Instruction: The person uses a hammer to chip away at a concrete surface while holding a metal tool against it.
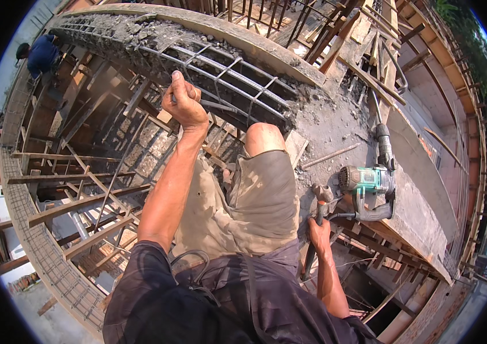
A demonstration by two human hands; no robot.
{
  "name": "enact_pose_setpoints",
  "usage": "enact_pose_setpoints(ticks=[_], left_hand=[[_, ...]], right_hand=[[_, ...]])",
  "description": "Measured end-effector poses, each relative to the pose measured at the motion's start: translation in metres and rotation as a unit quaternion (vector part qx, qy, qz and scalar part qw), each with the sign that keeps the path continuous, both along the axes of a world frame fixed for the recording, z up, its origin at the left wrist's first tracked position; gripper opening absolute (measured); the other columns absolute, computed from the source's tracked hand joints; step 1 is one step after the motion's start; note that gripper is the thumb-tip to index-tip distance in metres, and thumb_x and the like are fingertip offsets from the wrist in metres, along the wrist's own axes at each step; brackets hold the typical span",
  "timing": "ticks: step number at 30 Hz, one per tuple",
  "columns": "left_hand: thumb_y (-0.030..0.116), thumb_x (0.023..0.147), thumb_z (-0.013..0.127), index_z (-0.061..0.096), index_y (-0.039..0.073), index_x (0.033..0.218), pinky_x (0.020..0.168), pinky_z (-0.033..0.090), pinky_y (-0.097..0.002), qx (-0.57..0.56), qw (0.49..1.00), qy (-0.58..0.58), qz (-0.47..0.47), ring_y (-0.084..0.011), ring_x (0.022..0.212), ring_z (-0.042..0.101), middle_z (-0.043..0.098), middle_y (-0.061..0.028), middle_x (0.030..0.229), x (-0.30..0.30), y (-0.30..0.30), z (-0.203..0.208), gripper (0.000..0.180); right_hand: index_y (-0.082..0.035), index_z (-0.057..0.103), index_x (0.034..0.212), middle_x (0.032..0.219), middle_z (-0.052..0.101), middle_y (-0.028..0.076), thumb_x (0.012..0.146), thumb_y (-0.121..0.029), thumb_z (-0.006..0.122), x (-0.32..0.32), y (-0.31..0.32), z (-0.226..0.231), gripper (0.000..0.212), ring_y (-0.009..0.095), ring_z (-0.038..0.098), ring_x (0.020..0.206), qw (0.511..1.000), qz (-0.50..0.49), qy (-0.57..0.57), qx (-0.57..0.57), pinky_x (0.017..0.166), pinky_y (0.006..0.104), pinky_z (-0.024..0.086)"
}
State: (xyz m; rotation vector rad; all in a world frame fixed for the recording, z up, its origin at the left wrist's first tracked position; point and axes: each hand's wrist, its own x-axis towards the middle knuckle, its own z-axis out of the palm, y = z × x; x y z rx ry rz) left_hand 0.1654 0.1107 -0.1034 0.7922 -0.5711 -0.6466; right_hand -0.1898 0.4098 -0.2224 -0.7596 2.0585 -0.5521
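My left hand (pixel 185 106) is raised in a closed fist over the rebar cage (pixel 226 74), its thumb pointing up. A grey metal rod (pixel 216 106) seems to run out of that fist toward the right; the steel bars behind make its far end hard to tell. Low on the right, my right hand (pixel 320 232) is wrapped round the handle of a hammer (pixel 322 194), head upward and dark handle hanging below. Just right of the hammer, a teal and black demolition hammer drill (pixel 369 180) lies on the concrete, its bit pointing away from me.
Broken concrete (pixel 140 35) covers the beam's far left part. A loose steel bar (pixel 330 155) lies on the dusty slab (pixel 324 129). Timber props (pixel 91 212) cross the deep opening at left. Another person (pixel 43 55) in blue bends at far left. Planks (pixel 364 34) are piled at upper right.
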Motion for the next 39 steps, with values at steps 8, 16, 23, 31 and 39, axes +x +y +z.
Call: enact_pose_setpoints(ticks=[8,16,23,31,39], left_hand=[[0.03,0.099,0.055,0.027,0.015,0.055,0.044,0.017,-0.0284,0.008,0.999,0.043,0.03,-0.0071,0.046,0.018,0.021,0.0055,0.052,-0.013,-0.009,-0.011,0.054],[0.024,0.101,0.048,0.023,0.013,0.056,0.045,0.017,-0.0298,-0.063,0.997,-0.019,-0.043,-0.0083,0.045,0.018,0.02,0.0039,0.052,-0.023,-0.011,0.007,0.053],[0.039,0.1,0.05,0.057,0.002,0.067,0.056,0.038,-0.0433,0.219,0.924,-0.304,-0.078,-0.02,0.057,0.051,0.051,-0.0064,0.058,-0.018,-0.01,-0.129,0.05],[0.042,0.097,0.056,0.076,0.002,0.089,0.075,0.06,-0.0332,0.424,0.861,-0.233,-0.159,-0.0211,0.086,0.067,0.068,-0.0099,0.094,0.085,-0.059,-0.11,0.045],[0.044,0.096,0.058,0.075,0.006,0.085,0.063,0.048,-0.0346,0.401,0.829,-0.333,-0.204,-0.0146,0.069,0.058,0.062,-0.0042,0.075,0.089,-0.043,-0.119,0.044]], right_hand=[[-0.005,0.052,0.067,0.055,0.049,-0.001,0.087,-0.018,0.062,0.006,-0.001,0.006,0.027,0.01,0.044,0.044,0.999,-0.024,-0.041,0.002,0.042,0.0295,0.033],[-0.001,0.053,0.066,0.053,0.051,0.003,0.086,-0.02,0.063,0.004,-0.001,0.007,0.029,0.013,0.049,0.045,0.999,-0.03,-0.02,0.006,0.044,0.0319,0.039],[0.0,0.054,0.066,0.054,0.051,0.004,0.085,-0.023,0.063,0.008,-0.005,0.009,0.03,0.013,0.048,0.046,1.0,-0.017,-0.018,-0.02,0.045,0.0323,0.039],[0.0,0.055,0.068,0.056,0.052,0.003,0.084,-0.023,0.063,0.006,-0.003,0.009,0.029,0.012,0.048,0.05,1.0,-0.014,-0.005,-0.021,0.047,0.0319,0.038],[-0.004,0.053,0.069,0.055,0.049,-0.001,0.086,-0.017,0.063,0.0,0.001,-0.014,0.024,0.009,0.044,0.045,0.999,-0.012,-0.013,-0.045,0.042,0.0285,0.033]])
